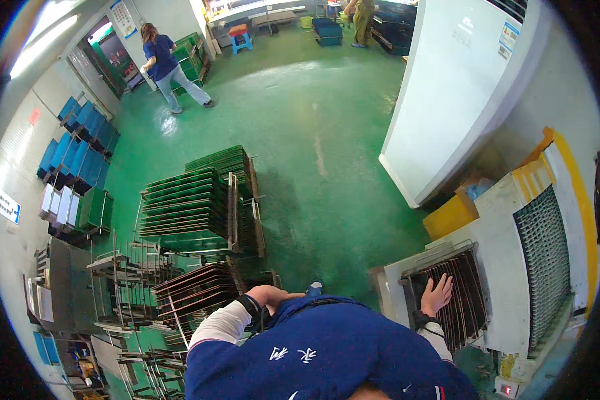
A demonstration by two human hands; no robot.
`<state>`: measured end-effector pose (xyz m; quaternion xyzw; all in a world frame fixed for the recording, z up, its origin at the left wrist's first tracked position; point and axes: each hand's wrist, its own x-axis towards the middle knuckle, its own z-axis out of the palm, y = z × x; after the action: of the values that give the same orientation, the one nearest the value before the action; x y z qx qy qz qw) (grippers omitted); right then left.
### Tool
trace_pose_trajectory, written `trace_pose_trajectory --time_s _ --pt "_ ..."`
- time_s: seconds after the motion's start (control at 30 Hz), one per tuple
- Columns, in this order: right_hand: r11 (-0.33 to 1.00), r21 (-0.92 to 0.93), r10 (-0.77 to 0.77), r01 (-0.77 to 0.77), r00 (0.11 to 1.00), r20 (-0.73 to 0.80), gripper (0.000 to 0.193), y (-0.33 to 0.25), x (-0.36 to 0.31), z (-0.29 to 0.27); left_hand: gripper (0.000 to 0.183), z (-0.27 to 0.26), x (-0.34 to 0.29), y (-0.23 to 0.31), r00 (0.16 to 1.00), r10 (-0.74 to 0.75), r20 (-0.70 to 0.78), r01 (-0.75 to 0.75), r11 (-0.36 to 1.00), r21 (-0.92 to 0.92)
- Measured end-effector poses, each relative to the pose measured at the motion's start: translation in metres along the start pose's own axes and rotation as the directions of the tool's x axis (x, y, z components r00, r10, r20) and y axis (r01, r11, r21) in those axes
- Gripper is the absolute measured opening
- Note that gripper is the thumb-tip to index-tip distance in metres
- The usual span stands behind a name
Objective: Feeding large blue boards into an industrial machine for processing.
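My right hand [438, 293] lies with its fingers spread over a rack of dark, upright slats [470, 283] at the end of a pale machine. It seems to rest on the slats' upper edges and grips nothing I can see. My left hand [277, 297] is by my waist, next to my blue shirt, with its fingers mostly hidden. Nearest to that hand is a low metal rack of brown-edged boards [197, 290]. Behind it stands a taller rack stacked with green boards [183, 203].
A metal mesh conveyor [543, 250] runs along the machine on the right, near a yellow box [450, 217]. A tall white cabinet [447, 93] stands beyond. Metal frames [133, 277] crowd the left. A person [163, 63] walks at the far left; another [362, 23] stands at the back.
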<state>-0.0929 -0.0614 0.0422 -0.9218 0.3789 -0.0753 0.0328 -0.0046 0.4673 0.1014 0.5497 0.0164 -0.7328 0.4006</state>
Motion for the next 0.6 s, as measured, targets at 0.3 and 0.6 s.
trace_pose_trajectory --time_s 0.3,0.6 --pt "0.999 0.007 0.046 -0.046 0.997 0.054 0.06 -0.002 -0.002 -0.001 0.1 -0.013 0.014 -0.03 0.967 0.254 0.028 -0.199 0.682 0.703" --pt "1.0 0.009 0.02 -0.02 1.0 0.015 0.06 0.001 -0.003 0.004 0.126 -0.017 0.025 -0.046 0.949 0.309 0.053 -0.26 0.678 0.688"
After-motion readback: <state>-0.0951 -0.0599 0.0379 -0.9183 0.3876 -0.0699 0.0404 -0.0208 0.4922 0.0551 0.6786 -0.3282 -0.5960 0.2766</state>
